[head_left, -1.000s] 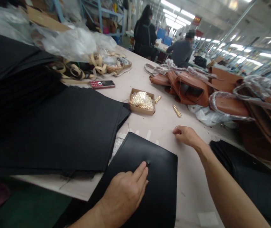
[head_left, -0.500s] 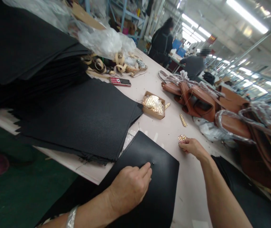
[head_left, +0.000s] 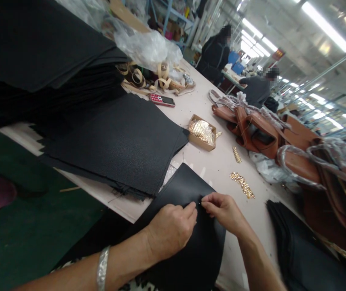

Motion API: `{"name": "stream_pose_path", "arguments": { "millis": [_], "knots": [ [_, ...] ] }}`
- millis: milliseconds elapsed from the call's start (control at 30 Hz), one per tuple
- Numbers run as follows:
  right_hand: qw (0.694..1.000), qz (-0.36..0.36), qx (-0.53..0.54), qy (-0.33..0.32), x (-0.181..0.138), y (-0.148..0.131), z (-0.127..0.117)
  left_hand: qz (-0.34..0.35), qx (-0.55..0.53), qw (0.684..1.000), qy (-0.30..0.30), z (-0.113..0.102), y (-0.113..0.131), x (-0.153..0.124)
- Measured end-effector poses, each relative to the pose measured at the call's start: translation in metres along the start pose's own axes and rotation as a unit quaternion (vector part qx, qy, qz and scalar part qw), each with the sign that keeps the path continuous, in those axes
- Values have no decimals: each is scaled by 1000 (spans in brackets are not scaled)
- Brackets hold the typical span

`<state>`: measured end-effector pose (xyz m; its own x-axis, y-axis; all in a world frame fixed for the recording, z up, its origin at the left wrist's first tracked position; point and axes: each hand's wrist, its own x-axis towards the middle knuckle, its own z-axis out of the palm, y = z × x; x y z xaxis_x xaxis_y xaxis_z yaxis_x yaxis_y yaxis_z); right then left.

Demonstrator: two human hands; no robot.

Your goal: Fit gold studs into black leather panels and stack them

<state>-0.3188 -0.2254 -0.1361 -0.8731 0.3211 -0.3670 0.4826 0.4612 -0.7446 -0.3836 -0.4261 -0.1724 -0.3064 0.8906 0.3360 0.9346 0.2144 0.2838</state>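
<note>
A smooth black leather panel lies in front of me, over the table's near edge. My left hand rests on it, fingers pressed together beside a tiny shiny metal point. From the other side my right hand meets that same spot, thumb and forefinger closed in a pinch. Whatever sits between the fingertips of either hand is too small to make out. To the right of the panel lie a heap of small gold metal pieces and a shorter gold strip.
A cardboard box holds bagged gold pieces. Stacked black panels cover the left, near a red phone and tan strips. Brown bags in plastic line the right, above more black panels. Two people are farther back.
My right hand has left the gold heap and come left to the metal point on the panel, beside my left hand. The left hand stays in place; the view has shifted slightly.
</note>
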Motion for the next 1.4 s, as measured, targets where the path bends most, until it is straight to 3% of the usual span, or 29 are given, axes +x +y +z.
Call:
{"name": "stream_pose_path", "arguments": {
  "millis": [333, 600, 833, 1000, 1200, 1300, 1400],
  "knots": [
    [994, -12, -107, -16, 3, -11, 3, -2, -6, 1000, -8, 0, -1, 1],
    [987, 46, -135, -79, 19, -24, -2, -7, -18, 1000, -18, 0, -1, 0],
    [973, 144, -129, -128, 30, -35, -9, -2, -27, 999, -23, 2, -3, -2],
    [969, 169, -124, -133, 37, -37, -10, 4, -23, 999, -22, 3, -4, -1],
    [979, 128, -141, -78, 30, -29, -5, 0, -31, 999, -30, 2, -5, -1],
    [986, 81, -148, 9, 9, -24, 6, -2, -28, 999, -41, 0, -5, 0],
    [986, 21, -123, 114, -32, -17, 20, 0, -16, 999, -36, -1, -5, 2]
  ]
}}
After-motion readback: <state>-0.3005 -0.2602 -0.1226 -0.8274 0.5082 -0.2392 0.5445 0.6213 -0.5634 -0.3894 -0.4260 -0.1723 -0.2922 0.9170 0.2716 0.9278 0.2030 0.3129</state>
